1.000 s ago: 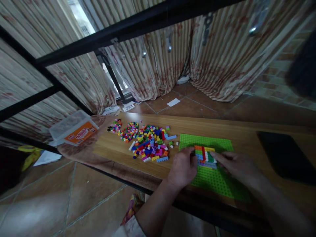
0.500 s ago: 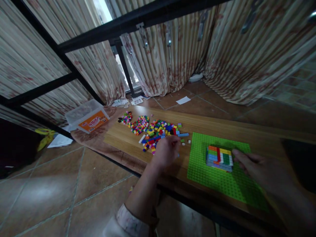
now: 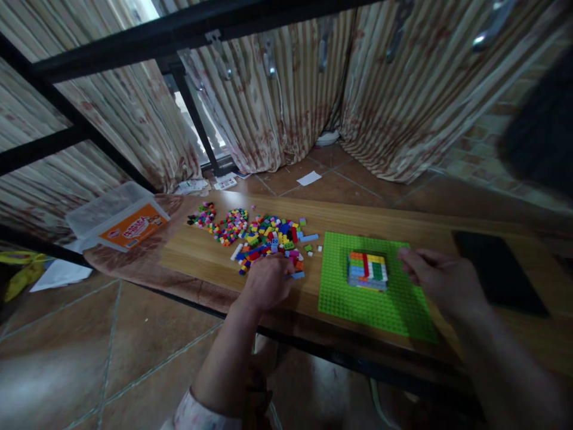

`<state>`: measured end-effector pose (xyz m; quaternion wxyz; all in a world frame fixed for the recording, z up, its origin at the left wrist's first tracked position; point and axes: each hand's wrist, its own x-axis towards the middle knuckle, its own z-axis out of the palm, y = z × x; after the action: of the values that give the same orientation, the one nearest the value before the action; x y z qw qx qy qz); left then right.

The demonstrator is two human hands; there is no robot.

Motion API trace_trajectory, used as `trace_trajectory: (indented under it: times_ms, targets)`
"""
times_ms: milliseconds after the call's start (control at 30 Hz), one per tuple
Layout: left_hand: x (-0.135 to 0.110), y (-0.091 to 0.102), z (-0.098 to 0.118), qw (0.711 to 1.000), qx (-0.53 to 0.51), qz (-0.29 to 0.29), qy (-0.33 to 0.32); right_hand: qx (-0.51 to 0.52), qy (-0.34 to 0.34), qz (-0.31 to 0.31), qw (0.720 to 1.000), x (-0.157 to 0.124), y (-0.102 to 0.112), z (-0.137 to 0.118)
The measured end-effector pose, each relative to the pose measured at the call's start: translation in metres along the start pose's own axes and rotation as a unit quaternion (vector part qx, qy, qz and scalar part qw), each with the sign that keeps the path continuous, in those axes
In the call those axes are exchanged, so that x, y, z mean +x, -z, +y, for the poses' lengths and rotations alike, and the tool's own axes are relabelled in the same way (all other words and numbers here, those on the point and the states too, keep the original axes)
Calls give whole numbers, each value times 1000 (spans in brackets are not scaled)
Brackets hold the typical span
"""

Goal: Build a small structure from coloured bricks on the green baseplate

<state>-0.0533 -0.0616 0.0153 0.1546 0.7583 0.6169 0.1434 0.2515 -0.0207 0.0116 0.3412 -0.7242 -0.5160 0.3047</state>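
Observation:
My left hand point(image 3: 267, 282) is low at the near side of the loose toy bricks point(image 3: 264, 230), its fingers curled and their tips mostly hidden. Right beside its fingertips is a light blue brick point(image 3: 297, 275); I cannot tell whether they touch. A block of stacked bricks point(image 3: 367, 270), with orange, red, yellow, white, blue and green on top, sits on the green baseplate point(image 3: 340, 301). Over the baseplate's right edge, apart from the block, my right hand point(image 3: 441, 278) is closed in a pinch. What it pinches, if anything, is too small to make out.
A clear plastic box point(image 3: 119, 209) with an orange label stands at the table's left end on a brown cloth point(image 3: 179, 272). A dark flat panel point(image 3: 499, 272) lies on the wooden board right of the baseplate. Small white bricks point(image 3: 310, 254) lie between pile and baseplate.
The camera view has shifted, moving the scene leftward. My left hand has come down nearer the table's front edge, uncovering more bricks. My right hand has moved slightly away from the stacked block.

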Motion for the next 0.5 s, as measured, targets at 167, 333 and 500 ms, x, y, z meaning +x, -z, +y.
trace_trajectory:
  times_ms: [167,333,500]
  targets:
    - [2,1,-2,1000,4,1,-11,55,-3,20,998,2,4,1]
    - [2,4,11,991,-94,40,-87,83,24,20,996,1,4,-2]
    - [7,-8,36,980,-166,6,-112,123,83,-20,989,-8,3,-13]
